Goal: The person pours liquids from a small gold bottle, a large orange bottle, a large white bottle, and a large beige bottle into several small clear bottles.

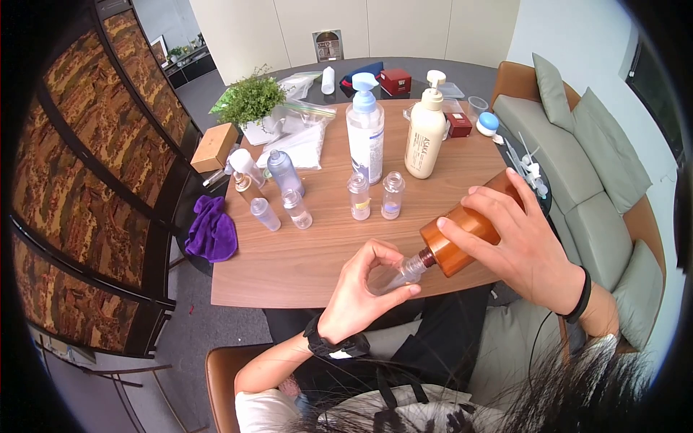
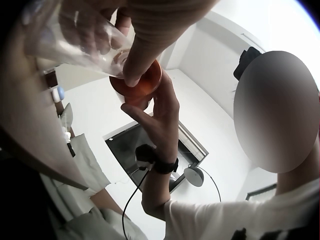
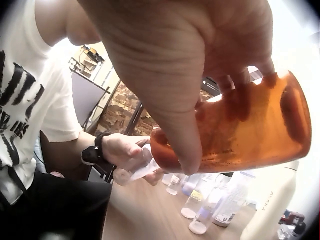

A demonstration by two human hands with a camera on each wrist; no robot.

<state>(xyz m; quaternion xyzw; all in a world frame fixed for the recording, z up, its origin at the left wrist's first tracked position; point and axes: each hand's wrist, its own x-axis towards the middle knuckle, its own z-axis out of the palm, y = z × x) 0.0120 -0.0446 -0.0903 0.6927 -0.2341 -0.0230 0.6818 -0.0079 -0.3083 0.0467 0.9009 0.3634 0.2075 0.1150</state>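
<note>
- Pale walls and a grey sofa (image 1: 603, 166) surround a wooden tabletop (image 1: 289, 267).
- Left hand (image 1: 359, 289), at the near edge: thumb and fingers curl round a small bottle (image 1: 410, 271), which leans with its mouth against the amber bottle's neck.
- Right hand (image 1: 521, 242), towards the right edge: clamped round the amber bottle (image 3: 250, 135), tipped neck-down; the hands are apart, linked only by the bottles.
- This looks like pouring. I'd line up both mouths, raise the tilt slowly and watch the level; whether liquid is flowing I cannot tell.
- Standing the small bottle straighter and farther in from the near edge should make drips easier to manage.
- Just beyond, two uncapped clear bottles (image 1: 359, 198) (image 1: 392, 196) stand mid-tabletop, ahead of a blue-topped pump bottle (image 1: 365, 130) and a cream pump bottle (image 1: 424, 141).
- Purple cloth (image 1: 212, 229) lies by the left edge, probably handy for spills.
</note>
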